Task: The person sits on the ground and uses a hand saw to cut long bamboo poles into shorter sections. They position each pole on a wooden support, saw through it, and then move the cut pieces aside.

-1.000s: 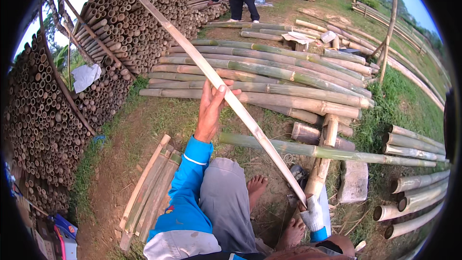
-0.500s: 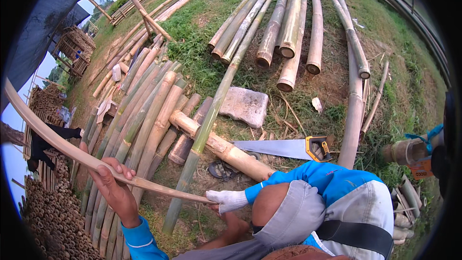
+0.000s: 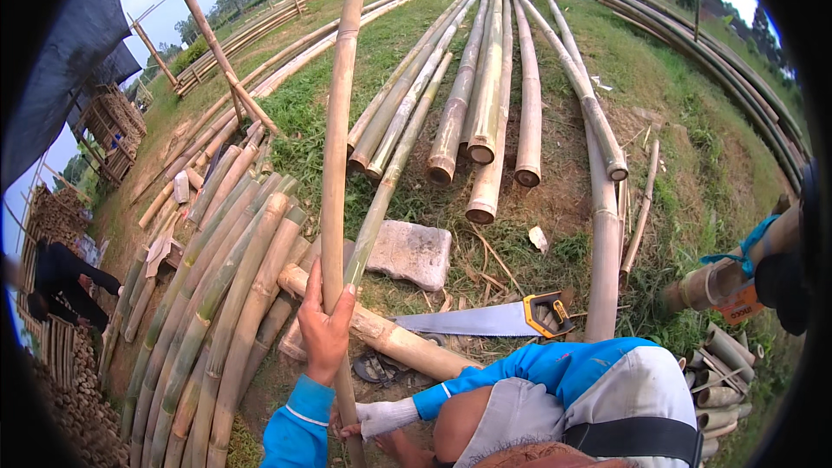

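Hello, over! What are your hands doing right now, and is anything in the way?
Left hand and gloved right hand both gripping long tan split bamboo strip. Strip stands near upright. Grey-bladed handsaw and flat grey stone slab lie close by.

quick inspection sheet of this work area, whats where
surface: grass and bare soil.
job's things: long split bamboo strip, held upright.
clutter: handsaw on the ground; flat stone block; short bamboo log; bamboo poles lying in rows; short offcuts at right.
hands: left hand grips the strip; gloved right hand at the strip lower down, grip unclear.
cables: nothing seen.
surroundings: stacked bamboo at left, another person beside it; dark tarp.
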### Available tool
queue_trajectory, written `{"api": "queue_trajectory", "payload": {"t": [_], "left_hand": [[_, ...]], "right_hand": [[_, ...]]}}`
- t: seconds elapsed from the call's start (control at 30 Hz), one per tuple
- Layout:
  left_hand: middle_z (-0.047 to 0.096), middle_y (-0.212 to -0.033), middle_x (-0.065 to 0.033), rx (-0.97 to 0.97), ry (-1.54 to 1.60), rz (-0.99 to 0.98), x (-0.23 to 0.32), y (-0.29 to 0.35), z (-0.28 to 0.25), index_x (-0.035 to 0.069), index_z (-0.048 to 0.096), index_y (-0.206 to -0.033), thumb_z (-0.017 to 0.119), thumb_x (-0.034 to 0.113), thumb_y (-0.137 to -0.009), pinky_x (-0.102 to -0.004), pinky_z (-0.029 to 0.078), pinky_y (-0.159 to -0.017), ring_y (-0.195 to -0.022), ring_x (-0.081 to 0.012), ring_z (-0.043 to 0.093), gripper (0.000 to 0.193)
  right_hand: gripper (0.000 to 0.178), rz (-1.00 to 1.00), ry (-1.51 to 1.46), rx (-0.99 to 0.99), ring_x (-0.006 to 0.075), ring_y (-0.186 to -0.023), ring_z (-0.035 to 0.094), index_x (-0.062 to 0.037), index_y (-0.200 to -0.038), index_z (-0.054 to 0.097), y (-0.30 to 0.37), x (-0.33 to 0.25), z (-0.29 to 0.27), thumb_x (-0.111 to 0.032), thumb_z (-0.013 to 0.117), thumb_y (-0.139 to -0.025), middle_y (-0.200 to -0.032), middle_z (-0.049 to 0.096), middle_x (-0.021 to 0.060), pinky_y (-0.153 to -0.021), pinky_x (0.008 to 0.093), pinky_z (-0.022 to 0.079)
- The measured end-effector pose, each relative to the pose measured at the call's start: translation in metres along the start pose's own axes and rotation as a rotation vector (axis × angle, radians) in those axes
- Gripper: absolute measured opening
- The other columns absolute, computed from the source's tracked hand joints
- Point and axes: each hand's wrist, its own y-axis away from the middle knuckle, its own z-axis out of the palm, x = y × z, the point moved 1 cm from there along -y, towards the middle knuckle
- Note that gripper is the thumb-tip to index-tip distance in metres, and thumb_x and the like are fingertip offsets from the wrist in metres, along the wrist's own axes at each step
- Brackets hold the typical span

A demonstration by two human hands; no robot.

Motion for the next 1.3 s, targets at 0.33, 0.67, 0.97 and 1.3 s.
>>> {"api": "queue_trajectory", "payload": {"t": [0.33, 0.67, 0.97, 1.3], "left_hand": [[0.076, -0.119, -0.0268, -0.169, -0.164, -0.061, -0.111, -0.028, 0.051, -0.004, 0.057, -0.151, 0.076, 0.024, -0.094, -0.0421, 0.057, -0.094, -0.103, -0.0349, 0.076, 0.066], [0.075, -0.119, -0.0298, -0.217, -0.392, -0.108, -0.169, -0.029, 0.064, 0.001, 0.058, -0.152, 0.076, 0.028, -0.094, -0.0491, 0.056, -0.095, -0.109, -0.0445, 0.073, 0.066], [0.069, -0.134, -0.0303, -0.233, -0.432, -0.022, -0.177, -0.082, 0.072, 0.002, 0.051, -0.157, 0.074, 0.018, -0.096, -0.0493, 0.054, -0.103, -0.121, -0.0469, 0.068, 0.067], [0.063, -0.141, -0.0323, -0.233, -0.495, -0.058, -0.149, -0.051, 0.067, -0.001, 0.051, -0.156, 0.073, 0.013, -0.095, -0.0500, 0.051, -0.108, -0.129, -0.0478, 0.062, 0.066]], "right_hand": [[0.047, 0.459, -0.013, 0.140, 0.0185, -0.115, 0.069, -0.0021, -0.135, 0.066, 0.007, -0.033, -0.012, -0.036, 0.076, -0.103, -0.125, 0.074, 0.0101, -0.100, 0.0384, 0.059], [0.027, 0.235, 0.617, 0.061, 0.0281, -0.098, 0.072, -0.0019, -0.117, 0.074, 0.008, -0.024, -0.015, -0.022, 0.075, -0.099, -0.112, 0.076, 0.0148, -0.086, 0.0421, 0.059], [0.027, -0.248, 0.633, 0.067, 0.0406, -0.113, 0.067, -0.0036, -0.118, 0.070, -0.018, -0.076, -0.117, -0.019, 0.078, -0.097, -0.119, 0.071, 0.0194, -0.097, 0.0478, 0.055], [0.029, -0.232, 0.908, -0.055, 0.0358, -0.106, 0.070, -0.0055, -0.117, 0.072, -0.009, -0.073, -0.107, -0.028, 0.077, -0.100, -0.113, 0.074, 0.0186, -0.092, 0.0459, 0.055]]}}
